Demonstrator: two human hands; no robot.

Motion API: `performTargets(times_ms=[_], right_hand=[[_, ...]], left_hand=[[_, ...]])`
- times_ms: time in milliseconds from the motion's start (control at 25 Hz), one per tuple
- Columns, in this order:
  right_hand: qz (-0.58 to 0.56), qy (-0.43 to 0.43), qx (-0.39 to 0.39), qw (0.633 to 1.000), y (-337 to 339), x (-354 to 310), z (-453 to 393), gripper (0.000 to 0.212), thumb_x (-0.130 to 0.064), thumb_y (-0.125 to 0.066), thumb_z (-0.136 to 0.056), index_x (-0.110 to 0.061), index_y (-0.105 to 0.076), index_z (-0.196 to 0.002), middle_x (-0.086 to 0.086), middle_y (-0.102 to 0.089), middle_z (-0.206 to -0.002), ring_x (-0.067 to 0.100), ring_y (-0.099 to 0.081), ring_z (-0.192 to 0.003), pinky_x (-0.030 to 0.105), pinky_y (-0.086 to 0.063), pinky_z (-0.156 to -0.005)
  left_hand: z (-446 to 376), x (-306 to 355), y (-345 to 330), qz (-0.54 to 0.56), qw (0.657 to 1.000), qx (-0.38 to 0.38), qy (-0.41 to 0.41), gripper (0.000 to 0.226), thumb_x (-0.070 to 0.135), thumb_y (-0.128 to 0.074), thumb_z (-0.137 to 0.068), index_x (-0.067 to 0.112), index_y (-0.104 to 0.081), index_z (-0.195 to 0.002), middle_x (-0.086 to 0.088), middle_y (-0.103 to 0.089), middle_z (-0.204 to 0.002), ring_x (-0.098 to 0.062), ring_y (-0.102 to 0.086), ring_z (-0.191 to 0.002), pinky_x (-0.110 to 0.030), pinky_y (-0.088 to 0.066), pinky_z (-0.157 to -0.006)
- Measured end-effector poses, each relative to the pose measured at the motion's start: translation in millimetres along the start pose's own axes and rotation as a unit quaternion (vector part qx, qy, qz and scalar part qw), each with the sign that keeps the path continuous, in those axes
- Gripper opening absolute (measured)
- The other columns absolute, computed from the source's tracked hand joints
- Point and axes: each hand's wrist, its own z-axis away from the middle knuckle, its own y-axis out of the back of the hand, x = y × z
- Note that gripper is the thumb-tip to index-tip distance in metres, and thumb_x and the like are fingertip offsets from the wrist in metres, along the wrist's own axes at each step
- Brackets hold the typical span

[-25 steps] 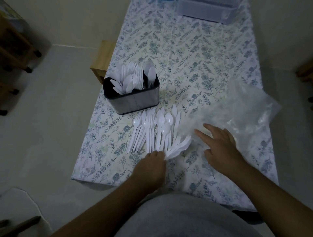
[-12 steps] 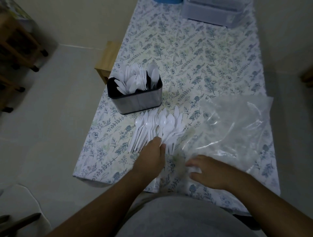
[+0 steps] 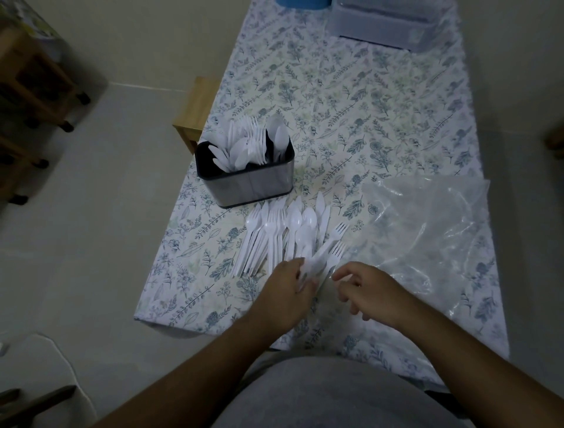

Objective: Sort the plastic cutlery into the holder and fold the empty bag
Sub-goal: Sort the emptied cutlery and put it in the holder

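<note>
A pile of white plastic cutlery lies on the floral tablecloth in front of a dark metal holder, which has spoons, forks and knives standing in it. My left hand grips the handles of a few white forks at the pile's right edge. My right hand hovers beside it with fingers curled and apart, holding nothing. The clear plastic bag lies flat to the right of the pile, apart from both hands.
A clear plastic container and a blue object sit at the table's far end. A wooden stool stands by the left table edge behind the holder. Wooden furniture is on the floor at far left.
My right hand has let go of the bag and moved left toward my left hand. The bag has settled flat. My left hand has closed on a few forks.
</note>
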Motion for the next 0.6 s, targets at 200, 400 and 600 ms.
performTargets(times_ms=[200,400,600], right_hand=[[-0.018,0.033,0.043,0.998,-5,-6,0,0.008,-0.030,-0.060,-0.097,-0.032,-0.066,-0.092,0.003,-0.072,-0.082,0.020,-0.067,-0.069,0.041,-0.057,-0.071],[-0.015,0.063,0.045,0.997,-7,-10,-1,0.017,-0.021,-0.060,-0.099,-0.034,-0.070,-0.094,0.003,-0.071,-0.086,0.024,-0.069,-0.082,0.034,-0.055,-0.072],[-0.024,0.059,0.033,0.997,-12,-11,-3,0.020,-0.019,-0.059,-0.099,-0.033,-0.072,-0.093,0.000,-0.072,-0.085,0.013,-0.068,-0.076,0.027,-0.052,-0.069]], left_hand=[[-3,-13,23,-0.085,0.988,0.126,0.041,0.014,0.017,-0.057,-0.097,0.016,-0.063,-0.109,0.000,-0.055,-0.109,-0.010,-0.056,-0.094,-0.020,-0.050,-0.080],[-16,-46,58,-0.097,0.971,0.184,0.119,0.018,0.023,-0.065,-0.093,0.015,-0.060,-0.108,-0.004,-0.057,-0.108,-0.014,-0.057,-0.090,-0.023,-0.049,-0.072],[-34,-31,42,-0.144,0.970,0.153,0.120,0.025,0.040,-0.065,-0.092,0.016,-0.061,-0.100,0.004,-0.056,-0.096,-0.012,-0.059,-0.082,-0.024,-0.050,-0.067]])
